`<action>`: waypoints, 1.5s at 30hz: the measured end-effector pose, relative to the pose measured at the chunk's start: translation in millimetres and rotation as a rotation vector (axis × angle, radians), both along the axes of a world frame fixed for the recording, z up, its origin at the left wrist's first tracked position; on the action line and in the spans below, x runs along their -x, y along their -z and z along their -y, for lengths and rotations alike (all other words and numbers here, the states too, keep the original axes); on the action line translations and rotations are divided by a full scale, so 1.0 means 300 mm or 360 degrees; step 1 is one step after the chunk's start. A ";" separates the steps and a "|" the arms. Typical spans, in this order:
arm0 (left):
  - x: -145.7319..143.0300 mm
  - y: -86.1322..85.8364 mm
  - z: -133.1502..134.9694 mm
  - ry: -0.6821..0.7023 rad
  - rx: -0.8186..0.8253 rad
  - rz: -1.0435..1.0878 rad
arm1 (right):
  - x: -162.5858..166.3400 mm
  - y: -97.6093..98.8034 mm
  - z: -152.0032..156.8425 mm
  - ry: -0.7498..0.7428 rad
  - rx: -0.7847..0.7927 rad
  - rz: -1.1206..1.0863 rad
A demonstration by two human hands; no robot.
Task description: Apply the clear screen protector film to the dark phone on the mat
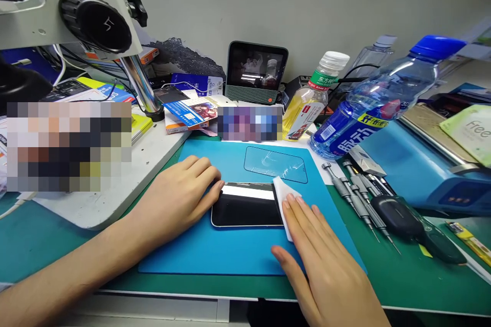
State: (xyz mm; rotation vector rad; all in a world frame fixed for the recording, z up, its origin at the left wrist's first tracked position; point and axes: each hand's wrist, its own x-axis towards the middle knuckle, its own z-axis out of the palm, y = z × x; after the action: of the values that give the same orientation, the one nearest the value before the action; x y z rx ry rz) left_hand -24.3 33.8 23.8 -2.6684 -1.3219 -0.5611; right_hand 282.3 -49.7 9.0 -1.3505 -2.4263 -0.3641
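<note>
A phone (245, 212) with a black, glossy screen lies flat on a blue mat (184, 253), a bright reflection along its far side. My left hand (182, 196) has its fingers bent together, the thumb and fingertips against the phone's left end. Over the phone's right end lies a folded white cloth (283, 196). My right hand (318, 245) presses that cloth down with its fingers close together and nearly straight, the thumb apart from them. Beyond the phone, a clear screen protector (276, 163) with a dark outline lies on the mat.
A white microscope base (115, 189) and its metal post (140, 82) stand at left. At right are a blue-capped bottle (368, 107), a yellow drink bottle (307, 107), several screwdrivers (356, 199) and a black case (397, 217). A small display (255, 71) stands behind.
</note>
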 end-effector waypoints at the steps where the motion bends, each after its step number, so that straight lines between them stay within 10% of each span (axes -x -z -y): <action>1: 0.000 0.000 0.000 0.0005 -0.0006 0.0001 | 0.011 -0.001 -0.030 0.0023 0.0013 -0.0025; 45: 0.004 -0.008 -0.002 0.0019 -0.0027 -0.0046 | 0.049 -0.006 0.039 -0.0095 -0.0077 0.0151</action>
State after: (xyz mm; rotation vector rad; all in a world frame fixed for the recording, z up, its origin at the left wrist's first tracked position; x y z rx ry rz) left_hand -25.6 34.5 26.2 -2.6619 -1.2890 -0.5307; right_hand 267.5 -61.3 10.8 -1.2646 -2.5115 -0.4787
